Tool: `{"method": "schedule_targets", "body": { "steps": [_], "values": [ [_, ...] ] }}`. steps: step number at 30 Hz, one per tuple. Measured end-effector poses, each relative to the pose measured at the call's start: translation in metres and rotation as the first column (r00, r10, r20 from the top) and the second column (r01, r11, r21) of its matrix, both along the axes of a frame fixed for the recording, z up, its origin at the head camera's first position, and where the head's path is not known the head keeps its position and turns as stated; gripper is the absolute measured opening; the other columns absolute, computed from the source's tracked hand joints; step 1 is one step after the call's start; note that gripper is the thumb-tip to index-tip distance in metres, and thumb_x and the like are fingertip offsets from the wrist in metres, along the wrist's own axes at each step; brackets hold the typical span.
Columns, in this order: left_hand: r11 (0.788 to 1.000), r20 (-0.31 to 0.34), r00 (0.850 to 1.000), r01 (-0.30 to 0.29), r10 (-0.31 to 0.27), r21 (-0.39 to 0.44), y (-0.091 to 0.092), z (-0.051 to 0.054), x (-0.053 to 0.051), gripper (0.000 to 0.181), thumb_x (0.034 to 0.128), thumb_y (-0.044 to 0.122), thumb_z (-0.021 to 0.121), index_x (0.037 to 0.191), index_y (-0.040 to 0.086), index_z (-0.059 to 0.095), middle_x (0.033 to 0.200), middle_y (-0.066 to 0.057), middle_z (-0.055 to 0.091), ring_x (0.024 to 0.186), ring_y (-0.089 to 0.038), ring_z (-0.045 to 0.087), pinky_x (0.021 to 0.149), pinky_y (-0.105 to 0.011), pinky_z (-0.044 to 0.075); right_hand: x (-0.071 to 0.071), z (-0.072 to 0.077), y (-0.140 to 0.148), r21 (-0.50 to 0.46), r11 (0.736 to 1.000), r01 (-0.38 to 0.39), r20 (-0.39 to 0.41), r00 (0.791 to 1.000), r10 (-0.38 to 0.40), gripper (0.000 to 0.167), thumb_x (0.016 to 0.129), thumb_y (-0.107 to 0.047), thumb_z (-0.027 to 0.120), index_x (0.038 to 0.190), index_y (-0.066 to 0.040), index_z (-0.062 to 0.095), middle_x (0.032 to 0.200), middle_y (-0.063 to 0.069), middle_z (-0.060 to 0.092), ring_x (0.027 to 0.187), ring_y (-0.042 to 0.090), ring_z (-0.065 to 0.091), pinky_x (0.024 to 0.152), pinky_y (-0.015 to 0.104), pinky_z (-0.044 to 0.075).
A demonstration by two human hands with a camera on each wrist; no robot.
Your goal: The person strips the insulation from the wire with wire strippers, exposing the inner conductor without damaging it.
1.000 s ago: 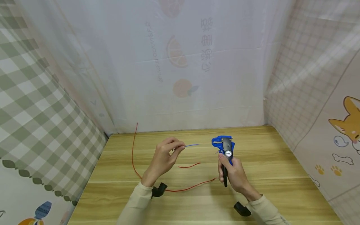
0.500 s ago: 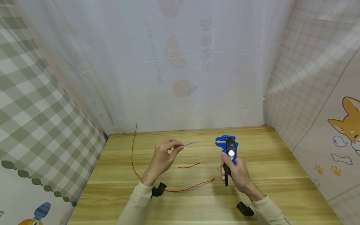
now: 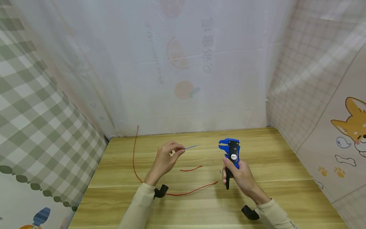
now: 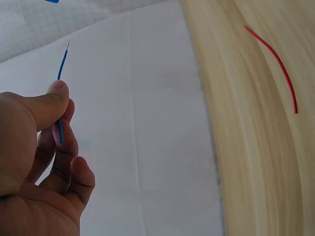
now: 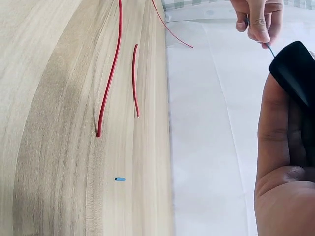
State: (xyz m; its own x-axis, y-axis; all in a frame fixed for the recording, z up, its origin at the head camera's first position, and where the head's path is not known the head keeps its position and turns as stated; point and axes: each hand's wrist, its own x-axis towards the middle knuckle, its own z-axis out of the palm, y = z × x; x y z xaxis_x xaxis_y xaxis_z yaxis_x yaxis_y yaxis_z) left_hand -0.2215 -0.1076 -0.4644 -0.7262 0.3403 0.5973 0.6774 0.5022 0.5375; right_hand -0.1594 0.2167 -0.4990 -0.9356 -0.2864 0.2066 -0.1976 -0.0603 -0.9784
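My left hand (image 3: pixel 167 156) pinches a short blue wire (image 3: pixel 191 147) between thumb and fingers above the table. In the left wrist view, bare metal shows at the upper end of the blue wire (image 4: pixel 63 64); its lower end looks fully covered. My right hand (image 3: pixel 241 179) grips a blue and black wire stripper (image 3: pixel 233 149), held upright with its jaws apart and nothing between them. A gap separates the wire's tip from the tool. The right wrist view shows only the stripper's black handle (image 5: pixel 295 69). A tiny blue piece of insulation (image 5: pixel 120 179) lies on the tabletop.
A short red wire (image 3: pixel 191 169) lies on the wooden table (image 3: pixel 257 152) between the hands. A long red wire (image 3: pixel 191 192) curves nearer the front and up the left side, passing behind the left forearm. A white curtain (image 3: pixel 223 108) hangs along the table's back edge.
The stripper has shifted slightly right, away from the blue wire, and its jaws have parted. The tiny blue piece has dropped from beside the tool onto the table. The left hand has barely moved.
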Motion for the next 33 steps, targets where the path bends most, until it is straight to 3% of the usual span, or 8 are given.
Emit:
{"method": "schedule_targets", "body": {
  "steps": [6, 14, 19, 23, 29, 33],
  "values": [
    [1.0, 0.065, 0.998, -0.018, 0.019, -0.014, -0.002, -0.009, -0.005, 0.007, 0.1007, 0.006, 0.084, 0.107, 0.005, 0.087, 0.095, -0.007, 0.081, 0.08, -0.019, 0.07, 0.071, -0.05, 0.06, -0.001, 0.001, 0.002, 0.013, 1.0, -0.011, 0.0, 1.0, 0.011, 0.043, 0.124, -0.018, 0.044, 0.102, 0.018, 0.053, 0.077, 0.0, 0.071, 0.063, 0.02, 0.072, 0.066, 0.049, 0.068],
    [0.999, 0.051, 0.998, -0.017, 0.019, -0.029, -0.004, -0.017, -0.018, 0.006, 0.0998, 0.006, 0.085, 0.106, 0.006, 0.087, 0.094, -0.007, 0.081, 0.078, -0.016, 0.068, 0.068, -0.038, 0.058, -0.002, 0.003, 0.008, 0.013, 0.999, -0.036, -0.009, 0.999, 0.036, 0.044, 0.125, -0.019, 0.042, 0.106, 0.019, 0.053, 0.084, 0.002, 0.073, 0.069, 0.028, 0.075, 0.073, 0.051, 0.069],
    [0.999, 0.11, 0.994, -0.012, 0.015, -0.034, -0.006, -0.024, -0.029, 0.007, 0.1013, 0.008, 0.084, 0.106, 0.004, 0.086, 0.096, -0.008, 0.083, 0.08, -0.018, 0.07, 0.072, -0.039, 0.059, -0.003, 0.004, 0.012, 0.023, 0.999, -0.042, -0.004, 0.999, 0.042, 0.042, 0.125, -0.018, 0.042, 0.108, 0.018, 0.055, 0.086, 0.002, 0.075, 0.072, 0.024, 0.078, 0.073, 0.047, 0.07],
    [0.999, 0.203, 0.979, -0.019, 0.026, -0.038, -0.008, -0.03, -0.036, 0.008, 0.1029, 0.009, 0.082, 0.108, 0.005, 0.086, 0.098, -0.007, 0.082, 0.085, -0.018, 0.071, 0.08, -0.047, 0.062, -0.003, 0.004, 0.013, 0.036, 0.998, -0.044, 0.009, 0.999, 0.043, 0.036, 0.124, -0.019, 0.044, 0.107, 0.008, 0.06, 0.086, 0.002, 0.075, 0.073, 0.024, 0.079, 0.073, 0.047, 0.07],
    [0.999, 0.327, 0.944, -0.017, 0.031, -0.047, -0.01, -0.039, -0.042, 0.005, 0.1059, 0.014, 0.081, 0.107, 0.012, 0.085, 0.101, -0.003, 0.083, 0.09, -0.014, 0.073, 0.083, -0.028, 0.058, -0.002, 0.002, 0.017, 0.04, 0.999, -0.03, 0.029, 0.999, 0.028, 0.034, 0.125, -0.021, 0.044, 0.107, 0.004, 0.061, 0.086, 0.0, 0.074, 0.074, 0.02, 0.079, 0.075, 0.046, 0.07],
    [0.999, 0.393, 0.919, -0.011, 0.022, -0.031, -0.011, -0.043, -0.044, 0.005, 0.1069, 0.016, 0.08, 0.105, 0.015, 0.084, 0.102, -0.002, 0.084, 0.094, -0.014, 0.073, 0.085, -0.028, 0.058, -0.002, 0.002, 0.02, 0.035, 0.999, -0.025, 0.031, 0.999, 0.024, 0.034, 0.125, -0.021, 0.043, 0.108, 0.001, 0.062, 0.087, 0.0, 0.074, 0.075, 0.019, 0.079, 0.076, 0.045, 0.07]
  ]
}}
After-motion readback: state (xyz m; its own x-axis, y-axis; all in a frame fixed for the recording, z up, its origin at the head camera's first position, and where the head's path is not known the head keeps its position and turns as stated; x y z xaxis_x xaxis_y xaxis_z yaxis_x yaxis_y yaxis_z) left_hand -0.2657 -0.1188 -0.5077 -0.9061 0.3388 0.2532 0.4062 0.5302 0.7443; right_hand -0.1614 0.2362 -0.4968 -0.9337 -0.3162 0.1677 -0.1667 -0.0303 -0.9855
